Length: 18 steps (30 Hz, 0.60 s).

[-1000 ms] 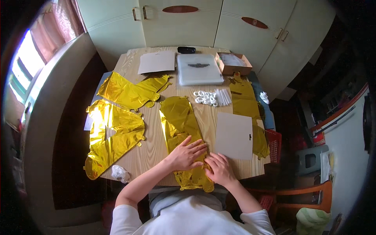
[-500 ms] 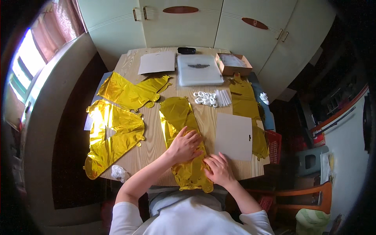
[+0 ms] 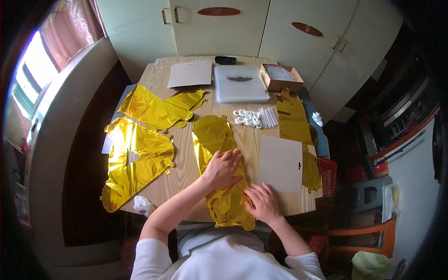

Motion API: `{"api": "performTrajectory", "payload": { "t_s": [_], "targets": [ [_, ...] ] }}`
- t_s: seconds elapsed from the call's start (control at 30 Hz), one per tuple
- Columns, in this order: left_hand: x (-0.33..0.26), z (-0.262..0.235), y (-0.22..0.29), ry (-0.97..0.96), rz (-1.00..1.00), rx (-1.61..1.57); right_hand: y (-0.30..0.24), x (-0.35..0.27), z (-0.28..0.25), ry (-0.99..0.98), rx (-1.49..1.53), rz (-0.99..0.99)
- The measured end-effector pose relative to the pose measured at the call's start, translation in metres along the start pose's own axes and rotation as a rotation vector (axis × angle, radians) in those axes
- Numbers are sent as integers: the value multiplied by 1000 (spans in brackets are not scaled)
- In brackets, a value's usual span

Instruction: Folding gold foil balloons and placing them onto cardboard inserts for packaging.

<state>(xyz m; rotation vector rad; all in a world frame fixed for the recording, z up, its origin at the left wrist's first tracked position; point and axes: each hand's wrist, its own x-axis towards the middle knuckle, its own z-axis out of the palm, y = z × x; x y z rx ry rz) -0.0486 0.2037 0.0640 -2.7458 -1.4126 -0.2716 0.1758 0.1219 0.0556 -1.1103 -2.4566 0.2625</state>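
Observation:
A deflated gold foil balloon (image 3: pixel 212 133) lies folded into a long strip on the table in front of me. My left hand (image 3: pixel 223 169) rests on its middle, open, with the fingers stretched flat over the foil. At the strip's right edge, lower down, my right hand (image 3: pixel 263 201) is open, its fingers spread and touching the foil and the wood beside it. The near end of the foil reaches the table's front edge. Just beyond my right hand lies a pale card (image 3: pixel 280 163) with a small hang slot.
More gold foil balloons lie at the far left (image 3: pixel 161 109), near left (image 3: pixel 126 182) and right (image 3: pixel 291 123). White ribbon rolls (image 3: pixel 247 118), white straws (image 3: pixel 268 117), clear bags (image 3: pixel 241 84), a cardboard box (image 3: pixel 282 78) and pale cards (image 3: pixel 189 74) stand further back. Crumpled white plastic (image 3: pixel 143 205) sits at the near left.
My left hand has shifted slightly and its fingers now lie straighter and flatter on the foil. My right hand stays at the edge. The whole view has moved a little.

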Motion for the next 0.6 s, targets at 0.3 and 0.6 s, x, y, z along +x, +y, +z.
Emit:
{"api": "performTrajectory", "payload": {
  "t_s": [0.3, 0.6],
  "targets": [
    [22, -7, -20, -63, -79, 32, 2, -1, 3, -1, -14, -5],
    [53, 4, -47, -180, -133, 116, 5, -3, 5, -21, 27, 9]
  ]
}}
